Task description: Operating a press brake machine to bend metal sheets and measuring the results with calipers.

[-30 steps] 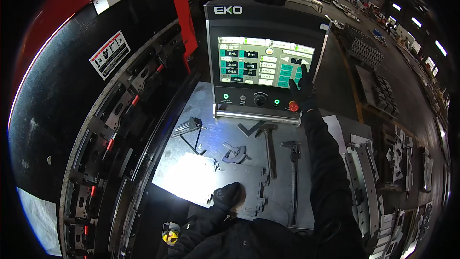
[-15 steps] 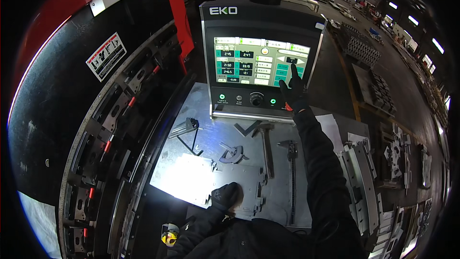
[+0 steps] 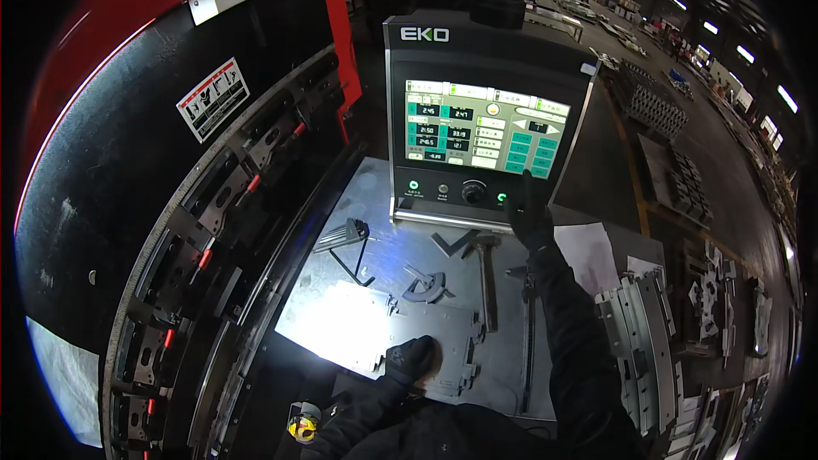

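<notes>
My right hand (image 3: 530,220), in a dark glove, is at the lower right of the control panel (image 3: 545,190). Its index finger points up near the bottom of the lit touchscreen (image 3: 484,132), its thumb is apart, and nothing shows in it. At the front of the metal table, my gloved left hand (image 3: 411,358) rests with curled fingers on a flat notched sheet-metal part (image 3: 447,334). Whatever those fingers may hold is hidden. Beyond that hand lie a protractor (image 3: 426,286), a set of hex keys (image 3: 343,237) and a hammer (image 3: 487,281).
Left of the table runs a press machine's tooling rail (image 3: 204,260) with red-handled clamps. My right forearm partly covers a caliper (image 3: 527,332). A metal square (image 3: 452,244) lies below the panel. Stacked bent metal strips (image 3: 635,341) and white paper (image 3: 586,255) are on the right.
My right hand has drawn down from the touchscreen's buttons to the panel's lower edge. My left hand stays on the sheet-metal part. The whole view has shifted slightly.
</notes>
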{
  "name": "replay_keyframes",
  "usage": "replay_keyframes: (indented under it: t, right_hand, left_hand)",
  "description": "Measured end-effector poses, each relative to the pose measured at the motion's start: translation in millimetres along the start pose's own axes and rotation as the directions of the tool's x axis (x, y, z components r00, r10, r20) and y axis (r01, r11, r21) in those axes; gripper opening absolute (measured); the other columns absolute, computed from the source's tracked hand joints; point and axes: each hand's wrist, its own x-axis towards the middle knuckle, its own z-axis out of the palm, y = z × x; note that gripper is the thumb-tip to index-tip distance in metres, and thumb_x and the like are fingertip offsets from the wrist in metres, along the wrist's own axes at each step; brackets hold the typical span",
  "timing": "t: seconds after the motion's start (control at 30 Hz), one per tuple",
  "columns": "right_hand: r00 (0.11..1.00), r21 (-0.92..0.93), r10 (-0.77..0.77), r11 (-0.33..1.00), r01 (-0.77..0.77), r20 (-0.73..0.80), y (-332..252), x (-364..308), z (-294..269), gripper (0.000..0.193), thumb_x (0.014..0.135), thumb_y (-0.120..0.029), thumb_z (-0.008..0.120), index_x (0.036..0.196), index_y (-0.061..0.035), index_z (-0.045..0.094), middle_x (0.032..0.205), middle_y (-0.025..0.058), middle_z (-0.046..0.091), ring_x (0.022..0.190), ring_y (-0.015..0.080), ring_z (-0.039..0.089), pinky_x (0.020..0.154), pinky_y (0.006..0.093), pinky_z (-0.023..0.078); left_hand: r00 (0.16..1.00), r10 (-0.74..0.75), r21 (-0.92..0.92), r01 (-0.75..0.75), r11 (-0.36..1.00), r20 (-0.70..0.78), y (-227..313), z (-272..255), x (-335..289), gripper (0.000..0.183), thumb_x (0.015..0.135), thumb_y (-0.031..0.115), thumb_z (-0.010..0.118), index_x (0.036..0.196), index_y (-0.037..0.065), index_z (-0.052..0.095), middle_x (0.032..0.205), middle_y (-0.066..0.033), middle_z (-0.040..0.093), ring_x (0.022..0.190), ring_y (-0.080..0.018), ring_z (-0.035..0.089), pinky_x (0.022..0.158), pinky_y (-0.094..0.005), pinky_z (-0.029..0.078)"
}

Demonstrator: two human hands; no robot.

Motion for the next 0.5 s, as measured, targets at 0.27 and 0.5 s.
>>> replay_keyframes:
  t: [0.27,0.5]
  right_hand:
    - [0.989,0.013,0.028,0.999,-0.030,0.148,24,-35,16,0.063,0.072,-0.022,0.058,0.128,-0.0122,0.032,0.085,0.0062,0.056,0.063,0.0191,0.053,0.053,0.0312,0.043]
    - [0.997,0.076,-0.036,0.997,0.031,0.064,-1,-15,-4,0.064,0.072,-0.025,0.057,0.129,-0.0103,0.030,0.086,0.0083,0.055,0.066,0.0206,0.054,0.056,0.0327,0.043]
  left_hand:
    - [1.000,0.025,-0.051,-0.025,0.998,0.000,2,0,7,0.010,0.075,0.015,0.052,0.082,0.010,0.055,0.062,-0.0069,0.054,0.050,-0.0244,0.049,0.046,-0.0321,0.039]
    - [1.000,0.021,-0.032,-0.022,0.999,-0.005,0,2,7,0.013,0.076,0.021,0.049,0.083,0.011,0.053,0.064,-0.0077,0.054,0.053,-0.0275,0.051,0.046,-0.0343,0.038]
